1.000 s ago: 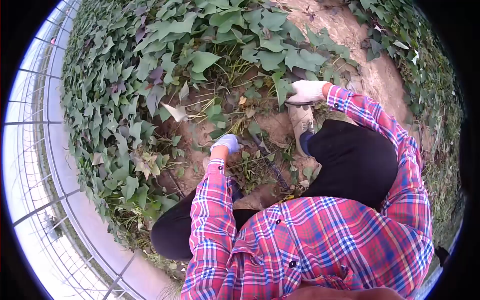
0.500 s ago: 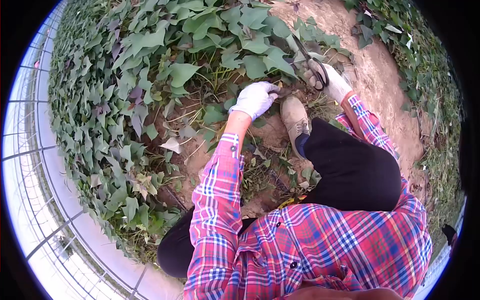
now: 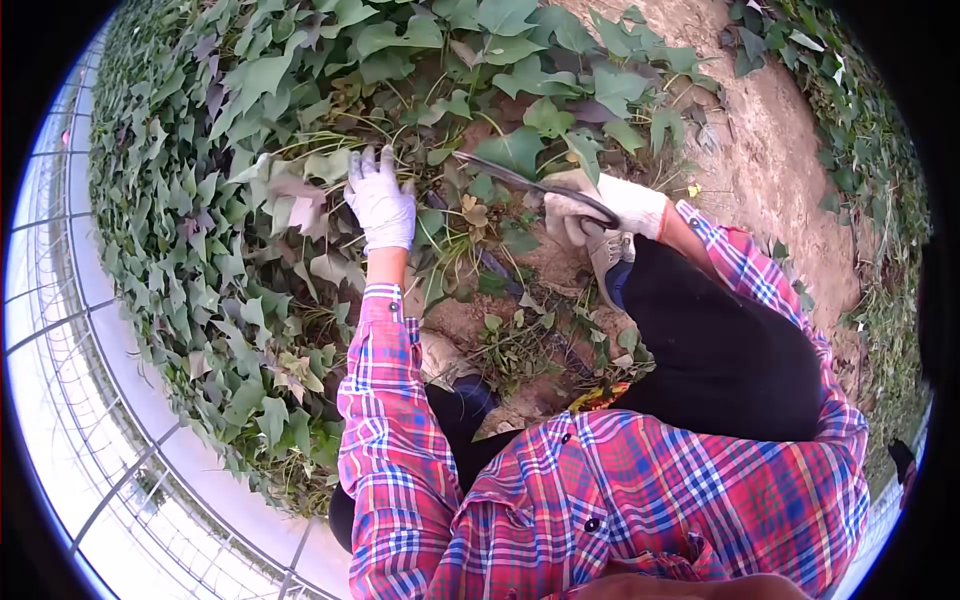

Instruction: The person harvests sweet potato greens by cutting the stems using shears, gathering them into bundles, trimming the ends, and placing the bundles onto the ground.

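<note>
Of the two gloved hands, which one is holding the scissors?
The right hand: the dark scissors lie in its grip. The left hand shows no tool; its fingers are spread against the leaves.

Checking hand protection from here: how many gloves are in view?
2: one glove on the left hand, by the leafy vines, another glove on the right hand, which holds scissors. Foliage could hide more.
</note>
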Available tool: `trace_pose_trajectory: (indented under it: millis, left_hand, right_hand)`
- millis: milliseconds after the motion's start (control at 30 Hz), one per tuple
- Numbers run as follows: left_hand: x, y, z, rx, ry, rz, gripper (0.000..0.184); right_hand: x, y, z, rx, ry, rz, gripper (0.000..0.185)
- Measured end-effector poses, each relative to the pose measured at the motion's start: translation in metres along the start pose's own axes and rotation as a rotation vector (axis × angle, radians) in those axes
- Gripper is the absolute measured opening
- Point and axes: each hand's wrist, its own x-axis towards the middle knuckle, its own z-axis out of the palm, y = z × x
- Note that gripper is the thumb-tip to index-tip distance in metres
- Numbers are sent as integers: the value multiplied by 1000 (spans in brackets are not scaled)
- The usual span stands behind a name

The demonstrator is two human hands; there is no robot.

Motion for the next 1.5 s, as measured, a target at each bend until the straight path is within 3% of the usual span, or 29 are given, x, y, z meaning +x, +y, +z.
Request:
trace_pose_trajectory:
  millis: [33,67,100,133,200,333,367,433,467,500,533,567,633,667,867,933,1000,1067,1100,1133,1200,1233,1300,1333,1367,1433,1467,1500]
  left_hand:
    - [0,13,-5,-86,160,94,61]
    - [-2,29,-11,-201,127,178,51]
    - [-3,41,0,-290,-57,234,40]
    - [-14,56,0,-350,-174,254,29]
    - [-42,63,39,-213,-468,223,25]
    - [-88,83,43,-213,-349,216,25]
    - [-95,86,50,-153,-300,196,26]
    - [-100,95,52,-56,-279,152,31]
    - [-102,100,51,-49,-299,128,33]
    - [-104,104,49,-41,-318,104,35]
    - [-105,106,49,-61,-362,72,49]
    - [-107,104,51,-60,-362,72,49]
    - [-113,103,56,-44,-279,106,54]
    - [-109,101,50,-118,-379,84,59]
    - [-102,95,38,-216,-379,62,54]
    - [-97,94,31,-240,-390,27,47]
    - [-93,92,27,-232,-280,-9,35]
    - [-80,90,23,-350,-356,-161,29]
    - [-77,89,25,-311,-227,-116,25]
    - [-73,91,23,-311,-229,-113,25]
    - [-65,97,20,-618,-256,-370,23]
    - [-62,101,27,-967,-247,-501,25]
    - [-49,115,31,-1238,-264,-665,28]
    - [-44,111,56,-1045,-169,-436,40]
    - [-33,117,51,-804,-199,-378,44]
    - [-14,132,77,-430,-191,-286,57]
    - [-10,123,130,-339,-98,-31,58]
    - [-7,112,168,-245,-2,225,60]
  right_hand:
    - [25,3,-28,-224,-29,6,51]
    - [9,9,-5,-590,184,-116,53]
    - [-6,15,22,-955,397,-241,55]
    - [2,15,0,-1084,590,-154,56]
    - [-11,18,15,-930,632,-198,55]
    - [-11,24,20,-917,553,-178,50]
    - [-6,24,21,-930,514,-116,40]
    - [23,17,-18,-597,157,86,31]
    - [11,24,18,-817,359,-19,28]
    - [21,23,10,-822,354,-17,28]
    - [37,20,-5,-926,325,5,32]
    - [40,19,3,-1027,299,26,37]
    - [44,19,14,-1248,506,29,55]
    - [50,18,17,-1305,589,56,62]
    - [66,18,18,-1622,701,-35,72]
    - [75,19,-3,-1812,705,-217,69]
    - [69,15,5,-1804,705,-180,66]
    - [63,17,7,-1789,704,-144,64]
    - [62,18,5,-1703,674,-131,62]
    - [60,19,4,-1620,643,-118,61]
    - [37,23,17,-1505,617,-166,52]
    - [22,25,26,-1387,613,-185,49]
    - [4,23,17,-1139,551,-222,40]
    - [-8,22,16,-989,517,-238,38]
    - [-24,20,26,-1149,565,-328,32]
    - [-48,18,35,-1042,571,-450,30]
    - [-21,19,-31,-1306,424,-1044,30]
    - [-29,17,-26,-1306,439,-1048,30]
